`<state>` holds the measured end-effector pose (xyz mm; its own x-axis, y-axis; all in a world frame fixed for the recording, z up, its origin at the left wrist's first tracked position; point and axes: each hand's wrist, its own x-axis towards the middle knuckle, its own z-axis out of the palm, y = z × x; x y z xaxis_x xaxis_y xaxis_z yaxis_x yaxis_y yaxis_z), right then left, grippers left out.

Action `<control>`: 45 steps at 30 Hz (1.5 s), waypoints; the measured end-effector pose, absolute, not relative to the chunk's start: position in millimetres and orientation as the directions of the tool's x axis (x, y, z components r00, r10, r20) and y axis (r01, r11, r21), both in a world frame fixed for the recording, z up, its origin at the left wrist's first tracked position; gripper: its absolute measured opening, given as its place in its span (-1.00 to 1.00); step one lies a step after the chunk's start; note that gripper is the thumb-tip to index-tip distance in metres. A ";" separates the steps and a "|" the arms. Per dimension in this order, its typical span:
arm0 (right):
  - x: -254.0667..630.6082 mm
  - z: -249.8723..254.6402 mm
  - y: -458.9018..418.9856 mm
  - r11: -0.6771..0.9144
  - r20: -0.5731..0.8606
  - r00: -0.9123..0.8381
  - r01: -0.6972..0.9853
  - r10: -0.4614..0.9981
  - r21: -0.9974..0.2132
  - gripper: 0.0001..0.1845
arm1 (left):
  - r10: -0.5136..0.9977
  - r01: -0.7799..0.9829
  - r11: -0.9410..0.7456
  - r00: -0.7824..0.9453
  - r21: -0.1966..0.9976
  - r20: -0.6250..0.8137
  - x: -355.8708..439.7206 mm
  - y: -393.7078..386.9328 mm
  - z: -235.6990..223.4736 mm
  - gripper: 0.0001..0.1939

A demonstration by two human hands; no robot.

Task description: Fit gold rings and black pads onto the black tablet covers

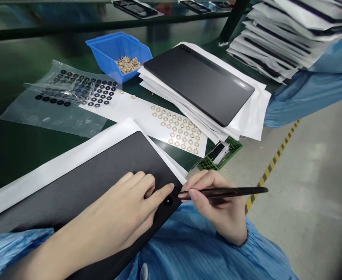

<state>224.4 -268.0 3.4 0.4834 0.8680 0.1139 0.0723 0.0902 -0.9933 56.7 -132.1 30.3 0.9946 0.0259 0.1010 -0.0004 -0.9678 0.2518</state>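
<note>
With our right fingers (194,194) we pinch slim black tweezers (232,191), their tips at the corner of a dark tablet panel (107,171). Our left fingers (162,193) lie spread on that panel, index outstretched near its round black lens (168,201). From the tips, we see a sheet of pale rings (156,126) at 12 o'clock, clear film with black rings (45,112) at 10, a blue bin (101,50) at 11 on the table (7,144), and piled white-wrapped pieces (276,50) at 2.
</note>
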 end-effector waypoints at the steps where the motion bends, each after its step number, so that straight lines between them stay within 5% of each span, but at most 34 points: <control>1: 223.1 1.9 -268.2 0.094 0.119 0.496 0.075 0.860 -0.993 -0.90 | 0.024 -0.001 -0.968 0.995 0.250 0.098 56.6 -131.9 30.5 -0.58; 14: 220.7 0.3 -268.2 0.113 0.233 0.506 0.257 0.831 -0.960 -0.85 | 0.026 0.000 -0.966 0.995 0.257 0.096 57.8 -132.4 29.0 -0.59; 23: 219.6 -3.7 -267.7 0.148 0.224 0.526 0.183 0.821 -0.972 -0.85 | 0.030 0.008 -0.967 0.996 0.256 0.084 57.1 -132.9 30.1 -0.57; 36: 224.5 2.0 -264.4 0.227 0.427 0.400 0.457 0.811 -0.860 -0.79 | 0.027 0.007 -0.969 0.997 0.246 0.079 55.8 -133.3 29.3 -0.57; 45: 215.4 -8.5 -263.6 0.215 0.498 0.489 0.525 0.716 -0.823 -0.75 | 0.021 0.001 -0.971 0.997 0.237 0.079 56.8 -133.0 29.8 -0.58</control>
